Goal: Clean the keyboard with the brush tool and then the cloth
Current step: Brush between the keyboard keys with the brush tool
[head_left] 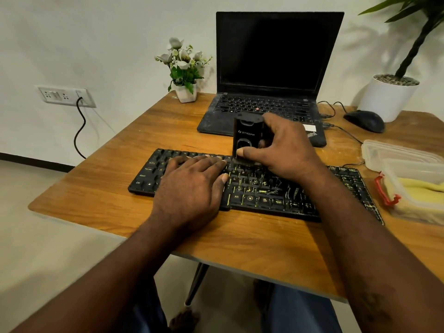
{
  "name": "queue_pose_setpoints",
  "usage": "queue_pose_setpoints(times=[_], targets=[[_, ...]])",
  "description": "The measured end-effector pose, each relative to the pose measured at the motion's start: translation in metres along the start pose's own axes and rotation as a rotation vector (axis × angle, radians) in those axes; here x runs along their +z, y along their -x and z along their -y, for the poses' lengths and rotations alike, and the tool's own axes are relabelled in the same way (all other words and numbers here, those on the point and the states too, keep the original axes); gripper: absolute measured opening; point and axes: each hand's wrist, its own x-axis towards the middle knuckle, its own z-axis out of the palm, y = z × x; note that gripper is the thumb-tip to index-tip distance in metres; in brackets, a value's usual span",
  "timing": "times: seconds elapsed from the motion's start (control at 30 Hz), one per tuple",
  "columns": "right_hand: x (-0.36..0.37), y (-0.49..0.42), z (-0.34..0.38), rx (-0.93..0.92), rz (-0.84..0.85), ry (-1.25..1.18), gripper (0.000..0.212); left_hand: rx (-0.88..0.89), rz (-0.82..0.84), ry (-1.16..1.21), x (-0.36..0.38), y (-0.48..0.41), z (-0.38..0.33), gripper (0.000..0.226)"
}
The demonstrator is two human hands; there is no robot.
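Observation:
A black keyboard (264, 195) lies across the wooden table, its right half streaked with yellowish dust. My left hand (192, 186) rests flat on the keyboard's left half, fingers straight. My right hand (286, 150) grips a black brush tool (247, 138) upright, thumb on its front face, the bristle end touching the upper key rows near the middle. A yellow cloth (422, 191) lies inside a clear plastic box (408, 164) at the right edge of the table.
Behind the keyboard stands an open, dusty laptop (271, 68) with a dark screen. A black mouse (365, 121) and cables lie at the back right, beside a white plant pot (386, 99). A small flower pot (185, 92) stands at the back left. The table's edge (72, 212) is close on the left.

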Motion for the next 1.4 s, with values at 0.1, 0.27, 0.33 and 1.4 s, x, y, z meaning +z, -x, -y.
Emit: queue_pose_setpoints(times=[0.1, 0.27, 0.33, 1.4], targets=[[0.001, 0.002, 0.001, -0.011, 0.069, -0.009, 0.051, -0.001, 0.004, -0.008, 0.000, 0.000, 0.001, 0.058], [-0.003, 0.001, -0.002, -0.014, 0.035, 0.028, 0.049, -0.002, -0.001, -0.005, 0.000, 0.001, 0.000, 0.058], [-0.001, 0.005, 0.000, -0.056, 0.117, 0.013, 0.045, -0.003, -0.013, -0.003, 0.000, 0.001, 0.000, 0.056], [-0.046, 0.008, -0.028, 0.044, 0.185, -0.076, 0.049, -0.015, -0.052, -0.006, 0.003, 0.001, -0.012, 0.054]])
